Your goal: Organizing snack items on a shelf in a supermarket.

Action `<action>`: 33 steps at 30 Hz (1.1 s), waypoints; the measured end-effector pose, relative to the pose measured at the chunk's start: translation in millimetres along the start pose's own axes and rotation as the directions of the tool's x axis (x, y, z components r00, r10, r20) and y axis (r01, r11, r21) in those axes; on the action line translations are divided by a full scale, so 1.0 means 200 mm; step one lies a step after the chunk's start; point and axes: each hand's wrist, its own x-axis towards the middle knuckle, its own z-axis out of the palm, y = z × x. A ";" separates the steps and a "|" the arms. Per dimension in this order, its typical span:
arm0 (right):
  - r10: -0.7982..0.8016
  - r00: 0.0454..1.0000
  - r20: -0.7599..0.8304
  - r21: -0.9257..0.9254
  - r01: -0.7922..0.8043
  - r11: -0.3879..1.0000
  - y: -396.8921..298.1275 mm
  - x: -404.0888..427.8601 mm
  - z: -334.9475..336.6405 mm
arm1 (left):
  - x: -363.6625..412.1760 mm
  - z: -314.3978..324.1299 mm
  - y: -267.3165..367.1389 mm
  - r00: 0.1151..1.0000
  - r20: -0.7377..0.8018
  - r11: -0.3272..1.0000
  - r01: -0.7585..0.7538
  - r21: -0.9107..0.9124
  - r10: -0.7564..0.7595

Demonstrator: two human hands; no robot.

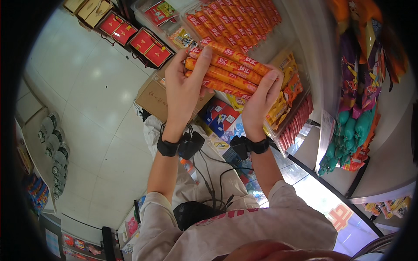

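A bundle of several orange-wrapped sausages (228,67), side by side and tilted down to the right, is held up between my two hands. My left hand (189,70) grips the left ends, its thumb lying over the top. On the right ends, my right hand (266,86) closes with its thumb across them. Just beyond the bundle, rows of matching orange sausages (235,23) are stacked on the shelf. Yellow and orange snack packets (287,88) lie to the right of my right hand.
A cardboard box (153,96) stands below my left hand. Red gift boxes (150,47) sit on the floor at the upper left. Green-wrapped sausages (351,133) fill part of a shelf at right. Cables (209,186) hang between my wrists. Bottles (58,153) stand far left.
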 end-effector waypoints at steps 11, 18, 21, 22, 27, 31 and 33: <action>-0.207 0.978 0.019 -0.111 0.208 0.972 0.00 -0.08 -0.06 | -0.03 0.03 -0.07 0.993 -0.115 0.999 0.017 -0.037 -0.021; -0.461 0.884 0.076 -0.172 0.467 0.867 0.06 -0.10 -0.13 | -0.04 0.02 -0.12 0.989 -0.050 0.979 0.127 -0.158 -0.136; -0.452 0.887 0.094 -0.138 0.461 0.877 0.03 -0.10 -0.12 | -0.04 0.01 -0.13 0.987 -0.053 0.974 0.140 -0.179 -0.151; -0.402 0.909 0.109 -0.123 0.414 0.902 0.02 -0.11 -0.11 | -0.03 0.00 -0.14 0.987 -0.059 0.974 0.140 -0.180 -0.152; -0.329 0.935 0.130 -0.054 0.338 0.940 0.01 -0.11 -0.06 | -0.01 -0.03 -0.15 0.979 -0.083 0.963 0.163 -0.215 -0.185; -0.179 0.978 0.110 -0.076 0.188 0.979 -0.04 -0.09 -0.01 | 0.00 -0.12 -0.16 0.976 -0.029 0.953 0.204 -0.223 -0.215; -0.114 0.989 0.091 -0.057 0.120 0.991 -0.02 -0.05 -0.01 | -0.01 -0.13 -0.16 0.974 0.025 0.946 0.225 -0.233 -0.226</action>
